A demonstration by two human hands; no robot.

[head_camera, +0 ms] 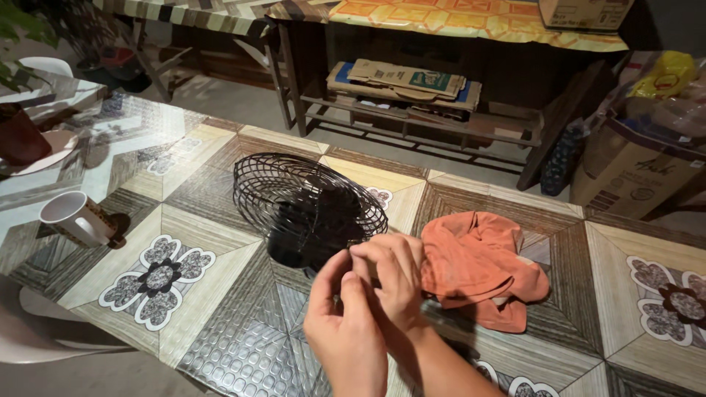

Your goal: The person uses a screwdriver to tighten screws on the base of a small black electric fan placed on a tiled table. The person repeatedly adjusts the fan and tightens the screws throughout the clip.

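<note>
A small black fan [309,213] with a round wire guard is seen lying on its side on a table [220,294] covered with a patterned cloth. Both hands are brought together at the near edge of the guard. The left hand [346,331] is raised with its fingers curled, the thumb touching the rim of the guard. The right hand [390,276] is closed in a pinch at the same spot; whether something small is held between the fingertips cannot be told. An orange cloth [478,265] is crumpled just beside the right hand. A white mug [77,218] is tipped on its side well apart, near the table's left edge. Flattened cardboard [404,81] is stacked on a wooden shelf beyond the table.
</note>
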